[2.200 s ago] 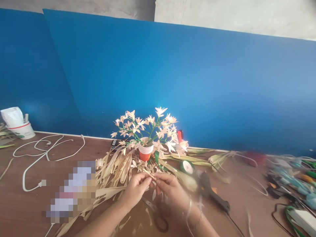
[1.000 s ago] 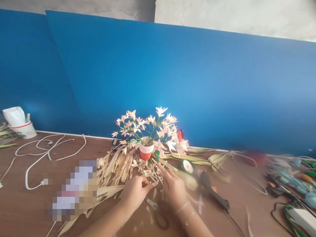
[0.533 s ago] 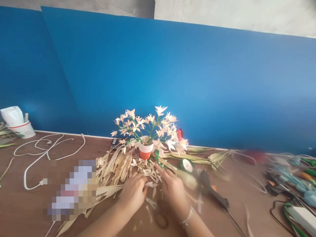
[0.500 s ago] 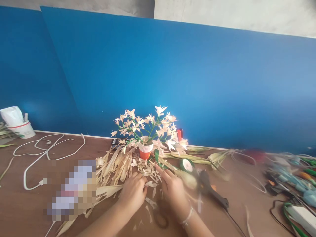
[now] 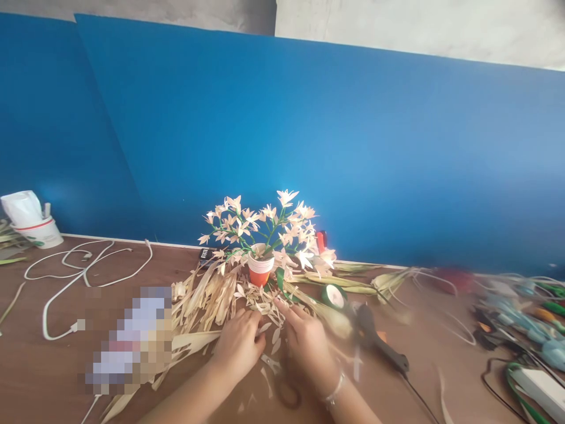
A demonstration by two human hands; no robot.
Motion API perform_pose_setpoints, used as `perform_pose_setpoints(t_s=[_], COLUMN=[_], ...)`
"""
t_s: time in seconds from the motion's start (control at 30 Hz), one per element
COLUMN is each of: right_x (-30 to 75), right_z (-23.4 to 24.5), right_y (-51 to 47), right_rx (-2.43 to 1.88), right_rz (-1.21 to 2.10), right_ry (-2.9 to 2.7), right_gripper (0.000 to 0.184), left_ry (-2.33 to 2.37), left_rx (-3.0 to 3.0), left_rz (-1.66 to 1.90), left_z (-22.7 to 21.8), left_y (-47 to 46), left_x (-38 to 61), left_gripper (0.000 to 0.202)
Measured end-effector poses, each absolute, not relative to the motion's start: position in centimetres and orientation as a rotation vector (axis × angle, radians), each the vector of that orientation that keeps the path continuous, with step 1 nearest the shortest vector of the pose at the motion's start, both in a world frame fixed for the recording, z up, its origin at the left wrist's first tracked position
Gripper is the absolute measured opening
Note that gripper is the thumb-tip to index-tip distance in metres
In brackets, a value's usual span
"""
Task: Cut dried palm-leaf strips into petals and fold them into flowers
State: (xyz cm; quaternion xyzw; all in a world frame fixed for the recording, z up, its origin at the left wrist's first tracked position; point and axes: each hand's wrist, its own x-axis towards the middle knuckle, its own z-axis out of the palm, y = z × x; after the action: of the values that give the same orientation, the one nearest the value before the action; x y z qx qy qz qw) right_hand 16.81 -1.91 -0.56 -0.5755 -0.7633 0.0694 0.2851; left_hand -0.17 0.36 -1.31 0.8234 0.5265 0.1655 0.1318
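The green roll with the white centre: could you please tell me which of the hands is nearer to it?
Right. The right hand is on the near side of the green roll, slightly to its left; the left hand is farther left.

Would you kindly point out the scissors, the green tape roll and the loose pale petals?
Scissors (image 5: 272,364): head view, on the metal ahead of the dark handles.
Green tape roll (image 5: 335,297): head view, on its pale round face.
Loose pale petals (image 5: 265,308): head view, amid the heap.
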Motion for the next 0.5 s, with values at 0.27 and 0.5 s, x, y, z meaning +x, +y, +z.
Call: perform_pose_setpoints(t_s=[0.27,0.5], right_x=[16.8,16.4], right_z=[-0.7,0.5], right_y=[-1.9,-2.1], right_rx=[-1.516,-1.475], right_rz=[0.206,0.651], right_ry=[-2.034,-1.835], right_gripper=[0.057,0.049], left_ry=[1.492,1.276], left_rx=[2.354,1.625], left_rz=[0.566,0.92], left_z=[-1.0,-1.4], left_y=[0.0,0.9], left_x=[-0.2,0.3], left_gripper=[0.021,0.017])
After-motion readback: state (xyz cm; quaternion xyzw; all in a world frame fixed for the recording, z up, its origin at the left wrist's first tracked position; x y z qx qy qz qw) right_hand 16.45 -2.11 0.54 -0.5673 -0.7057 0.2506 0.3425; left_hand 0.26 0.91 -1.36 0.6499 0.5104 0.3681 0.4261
